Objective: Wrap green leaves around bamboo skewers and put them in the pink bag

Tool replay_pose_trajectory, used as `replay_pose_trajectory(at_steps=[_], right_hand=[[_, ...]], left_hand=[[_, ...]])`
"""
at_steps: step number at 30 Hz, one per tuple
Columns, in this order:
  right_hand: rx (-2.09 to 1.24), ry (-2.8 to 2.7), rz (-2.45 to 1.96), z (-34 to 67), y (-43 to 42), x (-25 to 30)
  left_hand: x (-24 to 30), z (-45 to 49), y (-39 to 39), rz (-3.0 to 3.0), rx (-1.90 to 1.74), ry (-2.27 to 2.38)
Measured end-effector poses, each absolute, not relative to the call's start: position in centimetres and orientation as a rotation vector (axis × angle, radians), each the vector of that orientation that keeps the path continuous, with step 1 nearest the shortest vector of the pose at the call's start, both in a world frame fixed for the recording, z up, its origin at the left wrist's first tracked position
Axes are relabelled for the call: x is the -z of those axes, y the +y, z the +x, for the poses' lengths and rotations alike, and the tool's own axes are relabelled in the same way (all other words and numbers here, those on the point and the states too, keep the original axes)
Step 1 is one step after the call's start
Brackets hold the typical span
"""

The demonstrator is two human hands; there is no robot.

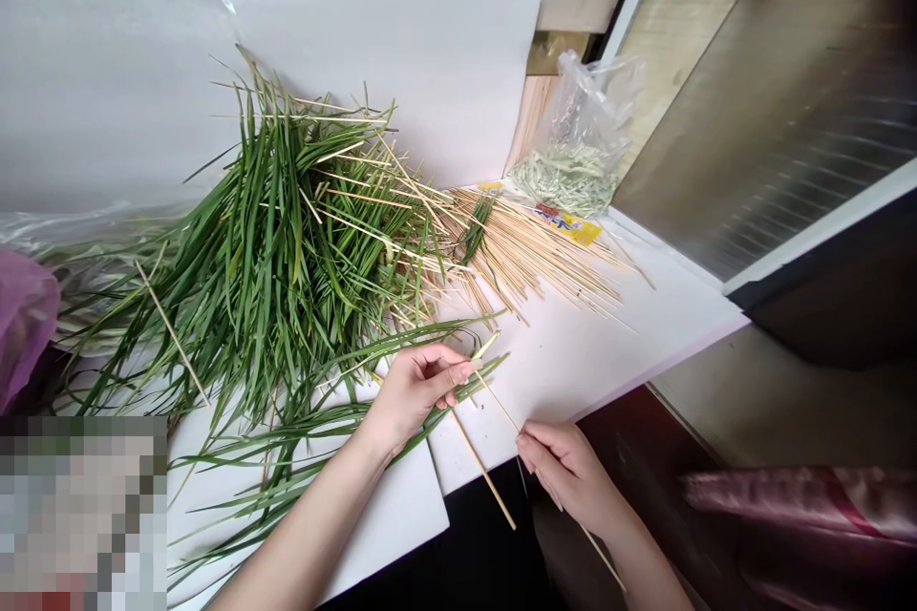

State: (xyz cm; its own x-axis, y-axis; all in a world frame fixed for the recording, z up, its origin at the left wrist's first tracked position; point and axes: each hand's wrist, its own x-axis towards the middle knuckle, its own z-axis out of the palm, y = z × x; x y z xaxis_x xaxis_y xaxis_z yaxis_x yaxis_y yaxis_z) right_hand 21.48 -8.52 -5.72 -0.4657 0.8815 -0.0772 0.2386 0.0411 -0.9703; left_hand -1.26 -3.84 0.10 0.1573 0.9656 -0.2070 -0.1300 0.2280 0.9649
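White table (645, 329): left hand (422, 387) pinches 1 pale stem (488, 346); right hand (563, 468), fingers partly hidden, apparently grips 1 stick (603, 558).

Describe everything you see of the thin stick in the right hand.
The thin stick is pale tan, slender and nearly straight, and looks like wood or bamboo. It slants: the upper end reaches the fingertips of the left hand, beside a pale stem pinched there; whether it pierces the stem is unclear. The right hand grips it, hiding its middle, and the lower end juts out beyond, near the right forearm.
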Motion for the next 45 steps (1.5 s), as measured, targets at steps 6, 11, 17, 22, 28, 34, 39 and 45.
replay_pose_trajectory(at_steps=[6, 11, 17, 22, 28, 34, 39, 45], right_hand=[[-1.398, -1.799, -1.112, 21.3, -8.5, 5.4], [-1.273, -1.837, -1.096, 21.0, -8.5, 4.8], [-1.265, -1.795, -1.049, 20.8, -8.4, 4.9], [-1.267, -1.788, -1.058, 20.8, -8.4, 5.0], [-1.526, -1.656, -1.088, 21.2, -8.6, 4.6], [-1.465, -1.681, -1.036, 21.5, -8.3, 4.8], [-1.412, -1.674, -1.039, 21.3, -8.4, 5.0], [-1.405, -1.646, -1.053, 21.2, -8.4, 5.3]], left_hand=[[-0.2, -1.3, -3.8, 1.038, -0.989, 1.081], [0.0, -1.1, -3.9, 1.083, -0.945, 1.074], [0.1, -0.3, -4.4, 1.188, -0.885, 1.044], [0.0, 0.0, -4.8, 1.313, -0.829, 1.037], [-1.3, -1.8, -4.2, 1.268, -0.983, 1.117], [-1.9, -3.2, -3.7, 1.082, -1.173, 1.182], [-0.6, -1.0, -4.3, 1.227, -0.992, 1.115], [0.5, 0.4, -4.9, 1.372, -0.938, 1.077]])
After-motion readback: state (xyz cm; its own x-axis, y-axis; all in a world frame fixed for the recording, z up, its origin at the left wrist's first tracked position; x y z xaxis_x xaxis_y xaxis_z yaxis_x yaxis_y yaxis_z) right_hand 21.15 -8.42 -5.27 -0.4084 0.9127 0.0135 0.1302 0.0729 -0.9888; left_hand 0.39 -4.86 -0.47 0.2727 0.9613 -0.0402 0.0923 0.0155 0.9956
